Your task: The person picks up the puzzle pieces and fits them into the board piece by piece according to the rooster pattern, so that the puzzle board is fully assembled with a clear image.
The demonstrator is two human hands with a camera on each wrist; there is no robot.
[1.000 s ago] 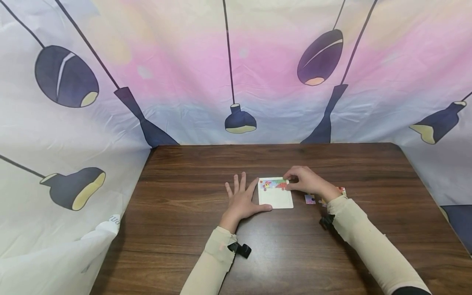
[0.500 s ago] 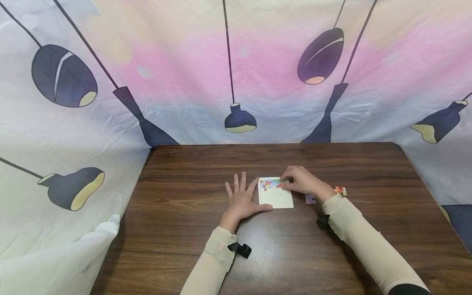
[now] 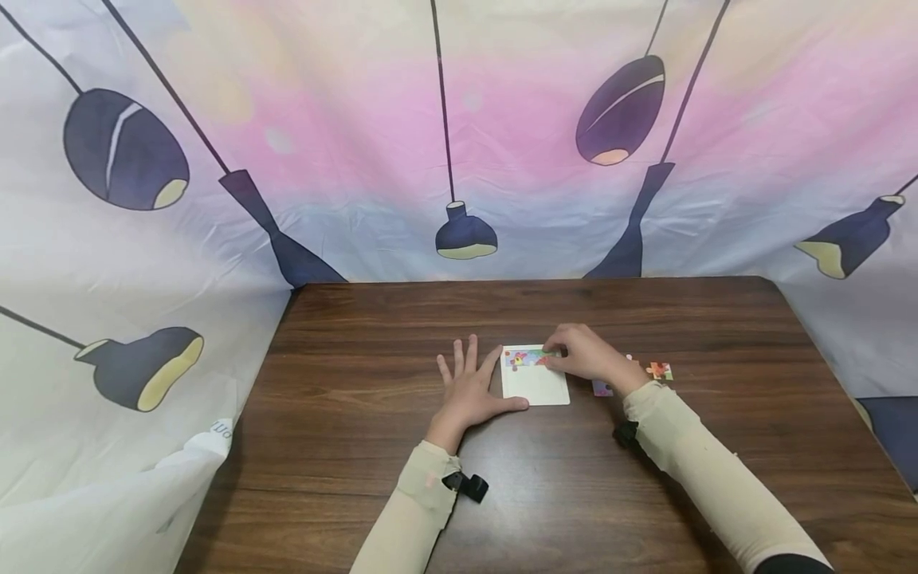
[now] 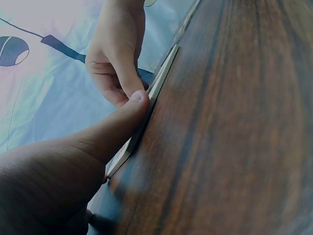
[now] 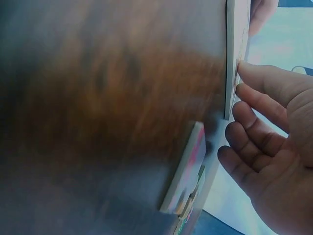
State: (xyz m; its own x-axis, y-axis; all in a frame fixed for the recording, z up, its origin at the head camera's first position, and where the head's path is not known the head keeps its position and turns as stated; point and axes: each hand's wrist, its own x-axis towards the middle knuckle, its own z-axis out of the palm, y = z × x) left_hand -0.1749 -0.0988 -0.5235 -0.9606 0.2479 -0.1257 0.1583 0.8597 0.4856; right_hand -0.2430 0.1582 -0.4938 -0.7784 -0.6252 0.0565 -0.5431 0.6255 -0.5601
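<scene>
Left hand (image 3: pixel 468 397) spread, right hand (image 3: pixel 590 355) pinching

White board (image 3: pixel 536 388) lies on the bench (image 3: pixel 358 399), left thumb touching near six o'clock. Right thumb and forefinger grip a puzzle piece (image 3: pixel 541 360) at the board's one o'clock. Loose pieces (image 3: pixel 660 371) lie beyond three o'clock.

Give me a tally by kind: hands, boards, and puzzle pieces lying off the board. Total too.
Hands: 2 (left hand, right hand)
Board: 1
Pieces off it: at least 2; the right arm may hide more
Total: at least 5

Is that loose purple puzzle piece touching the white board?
Apart: the head view shows brown tabletop between the purple piece and the white board.
</scene>
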